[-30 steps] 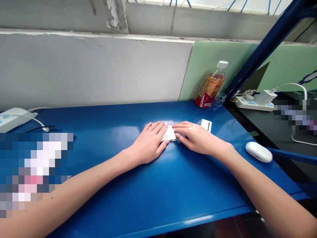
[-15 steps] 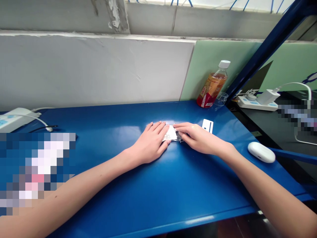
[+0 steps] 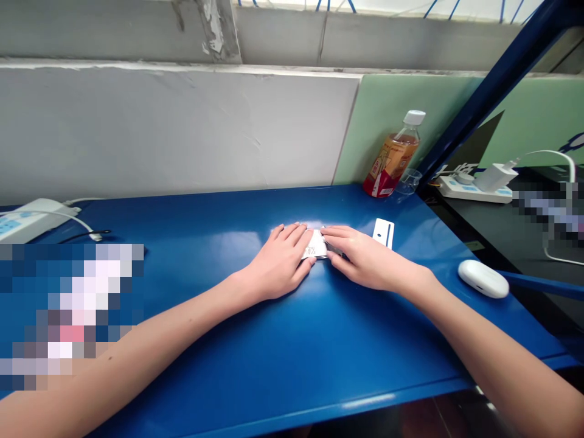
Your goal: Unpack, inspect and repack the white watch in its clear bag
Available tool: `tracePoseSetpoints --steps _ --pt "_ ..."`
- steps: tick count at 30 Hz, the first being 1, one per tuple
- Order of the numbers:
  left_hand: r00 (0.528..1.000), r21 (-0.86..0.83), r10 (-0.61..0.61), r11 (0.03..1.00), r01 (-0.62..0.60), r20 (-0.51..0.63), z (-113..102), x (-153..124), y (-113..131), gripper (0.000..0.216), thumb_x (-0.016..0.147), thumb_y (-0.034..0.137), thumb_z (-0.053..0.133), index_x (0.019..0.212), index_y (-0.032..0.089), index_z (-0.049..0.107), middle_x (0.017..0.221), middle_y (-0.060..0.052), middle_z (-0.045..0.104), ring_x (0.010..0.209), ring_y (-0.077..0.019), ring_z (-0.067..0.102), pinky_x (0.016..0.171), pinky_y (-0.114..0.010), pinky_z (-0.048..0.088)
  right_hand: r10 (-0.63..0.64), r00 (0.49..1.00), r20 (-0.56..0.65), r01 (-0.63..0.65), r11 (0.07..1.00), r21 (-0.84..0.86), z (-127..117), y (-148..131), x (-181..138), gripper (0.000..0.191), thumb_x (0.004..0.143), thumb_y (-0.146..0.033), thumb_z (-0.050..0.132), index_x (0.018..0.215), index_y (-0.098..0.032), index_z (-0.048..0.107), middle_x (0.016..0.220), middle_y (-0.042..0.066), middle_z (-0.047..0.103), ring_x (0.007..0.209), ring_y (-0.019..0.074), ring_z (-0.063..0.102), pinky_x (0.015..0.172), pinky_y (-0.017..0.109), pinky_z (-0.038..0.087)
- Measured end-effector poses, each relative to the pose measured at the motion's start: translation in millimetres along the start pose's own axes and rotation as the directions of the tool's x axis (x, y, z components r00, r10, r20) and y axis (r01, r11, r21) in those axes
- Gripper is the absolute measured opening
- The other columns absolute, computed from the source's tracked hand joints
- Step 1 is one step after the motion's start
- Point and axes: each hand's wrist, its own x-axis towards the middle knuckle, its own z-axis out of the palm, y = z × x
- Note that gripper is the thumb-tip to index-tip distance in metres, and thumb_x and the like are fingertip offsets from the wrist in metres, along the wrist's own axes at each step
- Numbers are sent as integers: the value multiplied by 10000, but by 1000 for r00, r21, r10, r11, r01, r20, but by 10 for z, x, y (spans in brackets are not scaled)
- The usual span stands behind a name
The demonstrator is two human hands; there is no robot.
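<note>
A small flat white packet [image 3: 316, 244] with grey print and shiny silvery edges lies on the blue desk [image 3: 292, 353], between my two hands. My left hand [image 3: 283, 258] rests over its left part, fingers stretched forward and thumb along the near edge, holding it against the desk. On the packet's right side, my right hand [image 3: 358, 252] has its fingers at the far edge and its thumb at the near edge. Both ends are covered by my hands. Just behind my right hand is a white slotted card [image 3: 383, 232], its lower part hidden.
A tea-coloured drink bottle [image 3: 393, 158] stands at the back right beside a clear plastic piece [image 3: 408, 181]. A white earbud case [image 3: 483, 278] sits near the right edge. Power strips [image 3: 27, 220] with cables lie at far left and right. A blue metal post [image 3: 483, 91] slants up at right.
The right fingers have shifted slightly at the packet's right end, and its crumpled silvery edge shows less. My left hand stays nearly in place. The whole view has shifted slightly.
</note>
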Motion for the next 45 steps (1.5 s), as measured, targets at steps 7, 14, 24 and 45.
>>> tracePoseSetpoints --steps 7,14,24,45 --pt "1000 32 6 999 -6 9 7 -1 -6 577 1029 417 317 1490 76 376 1527 -202 434 1432 -352 369 1152 -547 290 -40 999 11 42 965 -257 75 -58 -8 301 910 -116 435 1090 -94 675 1194 200 685 1233 344 589 1060 526 491" --pt "1000 63 8 998 -9 19 12 0 1 585 1033 400 314 1485 35 381 1530 -221 420 1427 -365 371 1149 -546 296 -44 999 32 52 948 -314 97 -102 -9 330 886 -92 425 1088 -36 680 1229 228 663 1288 361 553 1083 499 486" --pt "1000 33 16 999 -16 -4 20 1 -15 574 1027 395 339 1481 47 388 1513 -224 440 1422 -369 377 1146 -561 307 13 1000 3 -12 981 -194 68 -92 7 345 953 -217 476 1144 -24 690 1310 233 639 1316 347 534 1125 476 441" --pt "985 -132 105 984 -123 -134 4 -29 -59 519 1031 346 369 1488 104 324 1469 -229 423 1390 -355 373 1160 -583 281 12 967 -256 -16 1000 -12 57 442 -15 366 931 -145 534 1263 -205 678 1230 114 694 1127 258 648 973 429 543"
